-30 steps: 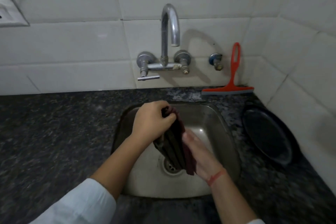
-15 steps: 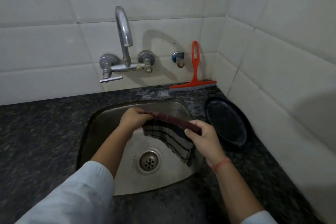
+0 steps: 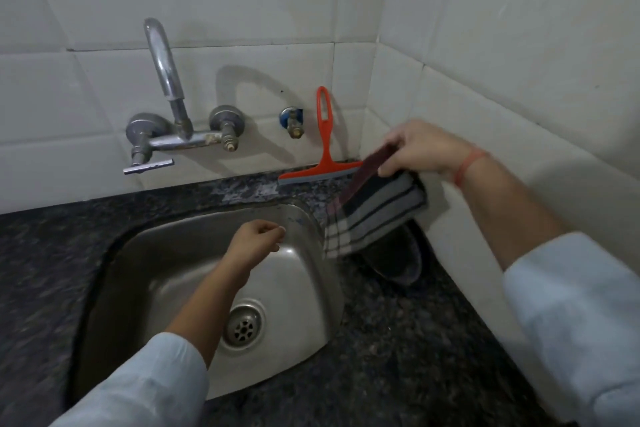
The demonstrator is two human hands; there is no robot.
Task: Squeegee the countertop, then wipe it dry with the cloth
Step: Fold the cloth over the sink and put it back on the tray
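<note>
1. the striped cloth [image 3: 374, 215] hangs in the air at the right rear corner, pinched at its top edge by the right hand [image 3: 426, 152]. the fingers and thumb are clamped on the fold and the loose end trails down and left.
2. the red squeegee [image 3: 323, 149] leans on the tiled wall [image 3: 242, 10] just left of those fingers. its handle stands nearly upright and its blade lies along the back of the granite countertop [image 3: 398, 357], one blade end hidden behind the cloth.
3. the right hand is the nearer one but is busy. the left hand [image 3: 258, 241] holds nothing, its fingers loosely curled, and it sits nearer the viewer and to the left of the handle, over the basin.
4. i judge squeegeeing is not yet begun, so the cloth likely needs putting down or the free hand must reach up and right.
5. the steel sink [image 3: 304, 305] shows its drain strainer [image 3: 244, 324].
6. a dark round pan [image 3: 401, 263] sits on the counter right of the sink, under the cloth. i cannot tell its contents.
</note>
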